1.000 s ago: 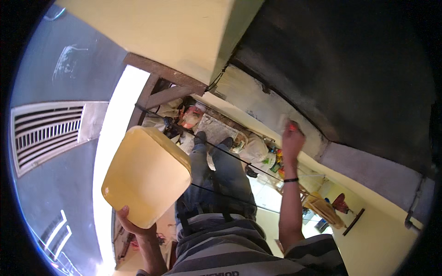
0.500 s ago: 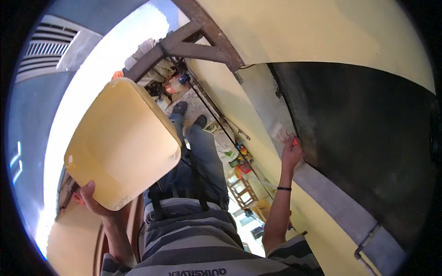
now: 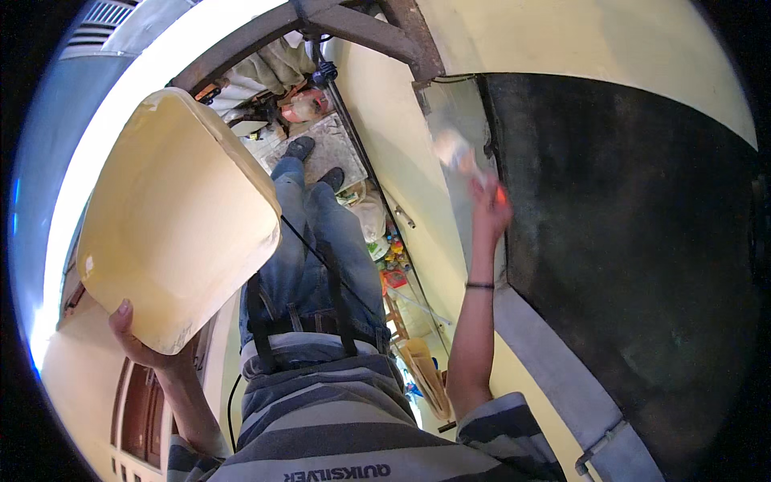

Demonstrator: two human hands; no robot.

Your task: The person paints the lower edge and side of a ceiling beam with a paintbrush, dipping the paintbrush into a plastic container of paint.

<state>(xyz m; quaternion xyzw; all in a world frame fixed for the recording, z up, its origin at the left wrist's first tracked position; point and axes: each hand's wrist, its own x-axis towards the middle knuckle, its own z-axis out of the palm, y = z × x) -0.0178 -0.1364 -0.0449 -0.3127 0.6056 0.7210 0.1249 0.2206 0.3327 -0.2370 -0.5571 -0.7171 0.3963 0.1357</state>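
My left hand (image 3: pixel 148 344) is closed on the near edge of a cream-yellow tub (image 3: pixel 181 217), thumb showing on its inner side. The tub tilts so its pale, mostly bare inside faces up. My right hand (image 3: pixel 490 202) is closed around a paintbrush (image 3: pixel 456 151), its pale head smeared by motion and a bit of orange-red showing at the hand. The brush is over a grey strip (image 3: pixel 438 100) that runs between the cream wall and a dark panel (image 3: pixel 618 225). Whether its bristles touch the strip I cannot tell.
Brown beams (image 3: pixel 361 32) meet beyond the tub. A black cable (image 3: pixel 353 132) runs down beside the cream wall (image 3: pixel 377 96). My feet stand on a speckled board (image 3: pixel 341 145). Far below are colourful packets (image 3: pixel 395 255) and a wooden chair (image 3: pixel 422 373).
My right hand and the brush have moved farther up along the grey strip. The tub and my left hand sit a little farther left, and the whole view has shifted.
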